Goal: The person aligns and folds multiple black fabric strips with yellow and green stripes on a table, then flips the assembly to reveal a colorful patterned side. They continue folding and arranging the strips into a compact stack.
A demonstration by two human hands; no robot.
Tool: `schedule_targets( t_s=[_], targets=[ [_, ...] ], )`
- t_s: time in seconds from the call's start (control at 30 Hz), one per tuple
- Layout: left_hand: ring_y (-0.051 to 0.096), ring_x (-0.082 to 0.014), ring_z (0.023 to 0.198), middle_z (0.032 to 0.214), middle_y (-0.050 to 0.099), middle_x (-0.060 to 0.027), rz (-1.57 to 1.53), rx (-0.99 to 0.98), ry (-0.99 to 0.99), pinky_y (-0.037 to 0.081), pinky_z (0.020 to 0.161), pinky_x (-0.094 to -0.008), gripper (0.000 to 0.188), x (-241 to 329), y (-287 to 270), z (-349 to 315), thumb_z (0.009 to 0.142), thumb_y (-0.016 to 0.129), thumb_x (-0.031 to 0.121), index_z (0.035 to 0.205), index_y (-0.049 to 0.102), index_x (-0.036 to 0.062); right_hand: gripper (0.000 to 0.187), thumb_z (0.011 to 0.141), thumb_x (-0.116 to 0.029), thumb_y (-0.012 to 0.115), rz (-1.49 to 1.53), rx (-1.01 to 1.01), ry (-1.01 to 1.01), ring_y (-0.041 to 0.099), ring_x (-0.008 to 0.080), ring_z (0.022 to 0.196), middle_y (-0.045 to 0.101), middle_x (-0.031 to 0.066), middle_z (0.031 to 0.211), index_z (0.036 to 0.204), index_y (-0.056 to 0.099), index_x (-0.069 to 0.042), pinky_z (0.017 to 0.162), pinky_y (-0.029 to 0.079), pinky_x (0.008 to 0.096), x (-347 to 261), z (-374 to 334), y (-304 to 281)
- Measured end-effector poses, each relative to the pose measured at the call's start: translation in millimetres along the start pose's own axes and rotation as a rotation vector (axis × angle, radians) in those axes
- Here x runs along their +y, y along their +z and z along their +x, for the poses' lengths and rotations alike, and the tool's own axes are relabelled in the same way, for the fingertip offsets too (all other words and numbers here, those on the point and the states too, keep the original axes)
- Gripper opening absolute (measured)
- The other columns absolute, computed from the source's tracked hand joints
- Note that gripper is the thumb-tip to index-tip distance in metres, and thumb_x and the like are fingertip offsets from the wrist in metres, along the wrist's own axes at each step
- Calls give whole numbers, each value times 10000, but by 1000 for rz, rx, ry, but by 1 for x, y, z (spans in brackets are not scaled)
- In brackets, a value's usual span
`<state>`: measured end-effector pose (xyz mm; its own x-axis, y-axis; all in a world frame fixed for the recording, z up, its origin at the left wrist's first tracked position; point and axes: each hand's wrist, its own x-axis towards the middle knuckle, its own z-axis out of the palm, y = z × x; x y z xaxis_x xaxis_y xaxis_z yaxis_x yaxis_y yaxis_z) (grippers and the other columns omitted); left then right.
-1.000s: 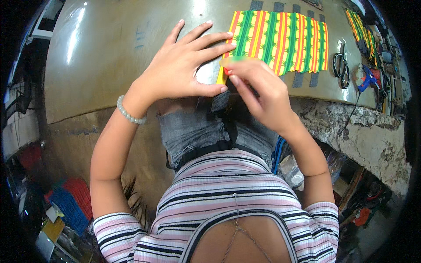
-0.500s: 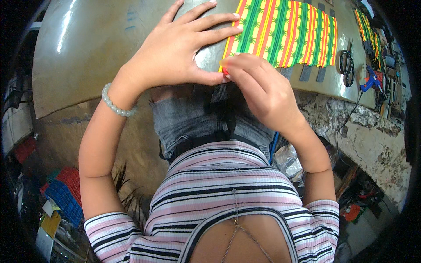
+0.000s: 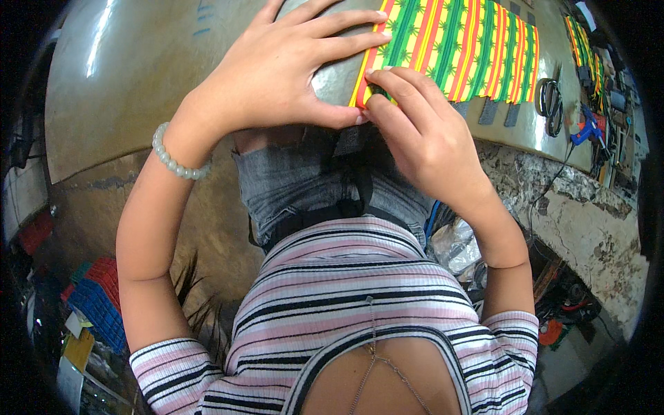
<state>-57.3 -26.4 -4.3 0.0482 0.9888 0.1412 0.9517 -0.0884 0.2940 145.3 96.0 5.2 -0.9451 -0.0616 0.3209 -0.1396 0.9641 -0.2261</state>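
Note:
Overlapping striped fabric pieces [image 3: 449, 48], yellow, green and red with a plant print, lie across the table's near side. Dark grey strips [image 3: 490, 113] stick out from under their lower edge. My left hand [image 3: 273, 79] is spread flat at the left end of the fabric, its fingertips on the leftmost edge and its thumb by the lower corner. My right hand [image 3: 436, 135] is curled over that same corner, thumb and fingers pinching at the fabric's edge; the exact grip is partly hidden under the fingers.
Black-handled scissors [image 3: 550, 107] lie right of the fabric, with a blue glue gun [image 3: 588, 129] and its cord beyond. More striped pieces [image 3: 584, 52] lie at the far right. The metal-looking table [image 3: 131, 90] has its near edge above my lap. A red and blue basket [image 3: 100, 304] stands lower left.
The right hand's fingertips have shifted slightly up and right along the fabric's left edge, apart from the thumb. The left hand stays spread, and the view has shifted a little.

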Motion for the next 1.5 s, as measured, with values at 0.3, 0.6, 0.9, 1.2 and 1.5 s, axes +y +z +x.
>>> schedule_targets(
  t_s=[0.3,0.6,0.9,1.2,1.5],
  targets=[
    [346,-423,1471,1583,447,-97,0,-5,2,162,1187,-695,866,-3,1,1,824,671,636,1522,481,160,365,759,1,722,-26,-58,-32,641,356,1149,654,167,1244,1117,649,16,951,554,432,2,2,-2],
    [334,-431,1478,1599,427,-97,24,10,34,158,1185,-694,877,-6,5,0,840,636,665,1533,471,154,377,766,1,747,48,-90,-65,654,344,1121,673,150,1206,1133,664,6,933,554,423,13,5,-10],
    [321,-425,1486,1607,412,-97,10,-38,5,151,1188,-692,877,-6,3,0,854,616,688,1535,472,154,335,782,-49,793,77,14,-38,666,331,1067,677,138,1123,1098,694,3,897,561,422,11,6,-1],
    [333,-422,1480,1600,422,-96,39,3,19,175,1185,-695,919,-5,7,0,847,597,746,1536,466,152,313,794,6,781,176,57,-16,677,349,1057,681,148,1069,1097,703,7,883,568,432,14,0,3],
    [310,-431,1491,1607,409,-107,-5,-1,26,169,1175,-718,959,-6,9,1,833,611,757,1543,450,133,418,701,-3,747,51,-2,-74,674,340,1078,682,131,1093,1117,706,-12,860,587,422,11,-2,2]
  ],
)
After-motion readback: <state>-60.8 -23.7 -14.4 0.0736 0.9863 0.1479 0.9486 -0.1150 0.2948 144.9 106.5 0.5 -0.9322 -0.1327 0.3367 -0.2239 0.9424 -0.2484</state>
